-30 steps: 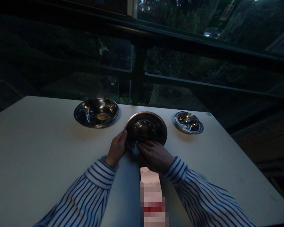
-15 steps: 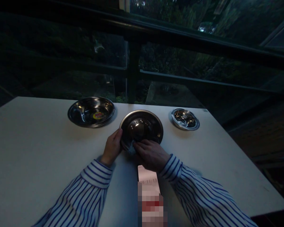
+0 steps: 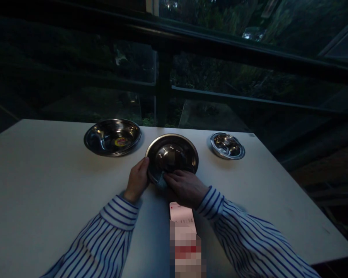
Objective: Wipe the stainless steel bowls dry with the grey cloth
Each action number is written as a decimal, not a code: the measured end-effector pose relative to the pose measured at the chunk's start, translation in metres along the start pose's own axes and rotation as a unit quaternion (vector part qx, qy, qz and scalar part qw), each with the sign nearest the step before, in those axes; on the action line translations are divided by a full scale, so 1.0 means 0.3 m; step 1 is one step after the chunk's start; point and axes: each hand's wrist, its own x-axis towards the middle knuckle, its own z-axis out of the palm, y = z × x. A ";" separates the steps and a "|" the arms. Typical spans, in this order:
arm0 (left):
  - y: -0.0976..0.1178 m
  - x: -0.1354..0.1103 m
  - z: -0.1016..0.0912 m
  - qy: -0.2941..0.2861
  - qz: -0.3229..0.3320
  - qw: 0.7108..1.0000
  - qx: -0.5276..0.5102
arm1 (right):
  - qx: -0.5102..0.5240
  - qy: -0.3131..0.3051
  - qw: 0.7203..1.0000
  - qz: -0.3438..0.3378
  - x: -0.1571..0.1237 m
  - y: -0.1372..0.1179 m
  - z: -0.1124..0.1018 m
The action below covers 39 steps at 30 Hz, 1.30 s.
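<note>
A shiny metal bowl (image 3: 172,154) is tilted toward me at the middle of the table. My left hand (image 3: 137,178) grips its left rim, thumb on the near side and the fingers hidden behind. My right hand (image 3: 187,188) is closed over the bowl's lower rim, pressing a bluish cloth (image 3: 161,181) against it. Only a small bit of the cloth shows beside the fingertips; the rest is covered by the hand.
A wider metal bowl (image 3: 113,137) with a yellow sticker stands at the back left of the white table (image 3: 60,185). Toward the back right is a smaller metal bowl (image 3: 227,146). A lit phone (image 3: 182,216), partly pixelated, lies near me. Dark railing and glass rise behind.
The held bowl has shifted very slightly to the left. My right hand stays at the lower rim with the cloth, and the digits on the phone screen differ.
</note>
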 end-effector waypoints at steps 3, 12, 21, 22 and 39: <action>-0.006 0.004 0.005 -0.009 -0.001 1.000 -0.009 | -0.001 -0.004 1.000 0.011 0.004 -0.007 0.001; 0.001 0.004 -0.005 -0.019 -0.003 0.999 -0.043 | 0.004 0.005 1.000 0.018 0.060 -0.031 0.018; -0.003 0.001 0.004 -0.039 -0.031 0.996 -0.079 | -0.034 -0.039 0.999 -0.001 -0.030 -0.012 -0.009; -0.004 -0.001 0.004 -0.044 -0.034 0.995 -0.084 | -0.036 -0.037 0.999 -0.001 -0.026 -0.013 -0.005; -0.003 -0.013 0.004 -0.174 -0.092 0.953 -0.231 | 0.020 0.016 1.000 0.004 -0.001 0.000 0.029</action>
